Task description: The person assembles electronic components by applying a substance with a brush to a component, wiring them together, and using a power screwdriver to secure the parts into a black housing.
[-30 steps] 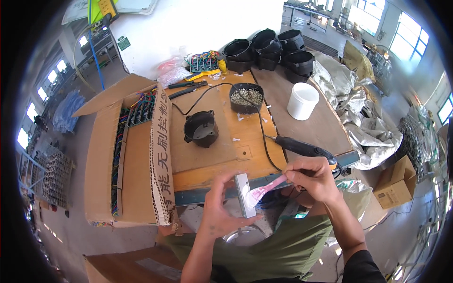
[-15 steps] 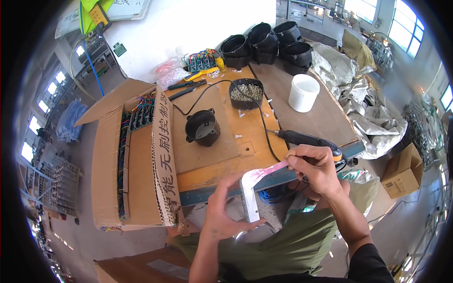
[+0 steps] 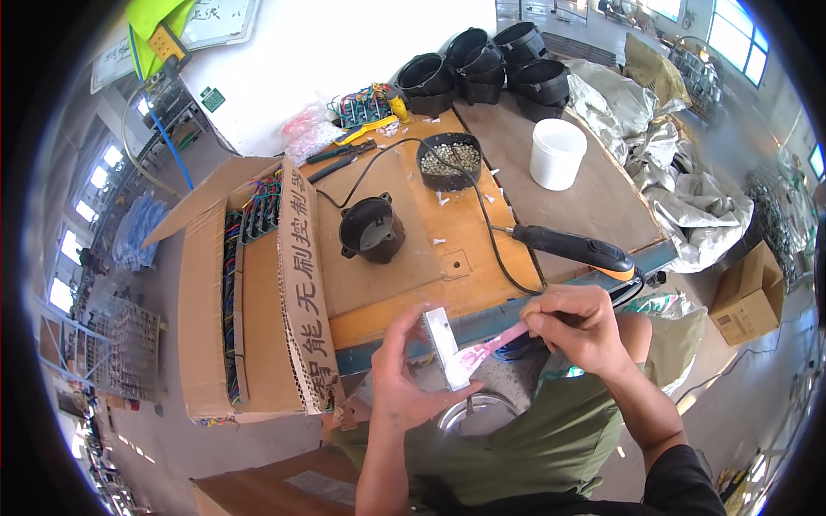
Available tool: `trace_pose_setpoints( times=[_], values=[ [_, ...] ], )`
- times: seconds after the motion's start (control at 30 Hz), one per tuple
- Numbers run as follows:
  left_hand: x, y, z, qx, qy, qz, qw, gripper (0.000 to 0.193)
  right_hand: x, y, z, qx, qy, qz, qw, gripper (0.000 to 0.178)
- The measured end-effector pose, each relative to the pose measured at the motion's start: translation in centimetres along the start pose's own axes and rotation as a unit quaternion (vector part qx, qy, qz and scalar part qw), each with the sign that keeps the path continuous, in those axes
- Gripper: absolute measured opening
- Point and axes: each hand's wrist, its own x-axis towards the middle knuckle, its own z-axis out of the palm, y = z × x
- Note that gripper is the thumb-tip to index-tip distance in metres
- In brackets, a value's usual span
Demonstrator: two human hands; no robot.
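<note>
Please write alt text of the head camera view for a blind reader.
The left hand holds a small silver block while the right hand presses a pink brush against it. Beyond lie a wooden table, a black round housing, a soldering iron and a white tub.

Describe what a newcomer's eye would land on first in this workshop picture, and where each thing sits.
At the bottom centre, the left hand holds a small silvery rectangular metal block while the right hand presses a pink toothbrush-like plastic brush against it. Beyond them, on the orange-brown wooden workbench, sits a round black plastic housing, with a white plastic tub further right. An open brown cardboard box of coloured wires fills the left.
</note>
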Motion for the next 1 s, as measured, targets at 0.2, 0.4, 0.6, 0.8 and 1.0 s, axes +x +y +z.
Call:
trace_pose_setpoints(
  times=[0.2,0.4,0.6,0.8,1.0],
  values=[
    [0.2,0.3,-0.1,-0.004,-0.049,0.03,0.998,0.1,2.3,-0.1,-0.3,-0.014,0.047,0.001,0.999,0.008],
    [0.1,0.1,-0.3,-0.007,-0.059,0.029,0.998,0.101,1.8,0.6,-0.3,-0.011,0.03,-0.01,0.999,0.007],
    [0.2,-0.1,0.3,-0.021,-0.029,0.032,0.999,0.096,0.1,-0.2,-0.6,-0.036,0.0,-0.014,0.999,0.005],
    [0.3,0.0,0.5,-0.043,-0.023,0.025,0.998,0.096,-0.2,-0.9,-0.8,-0.074,-0.012,-0.036,0.997,0.005],
    [0.4,0.4,0.1,0.003,-0.092,0.034,0.995,0.102,1.7,0.2,-1.0,-0.118,0.035,-0.1,0.987,0.004]
  ],
)
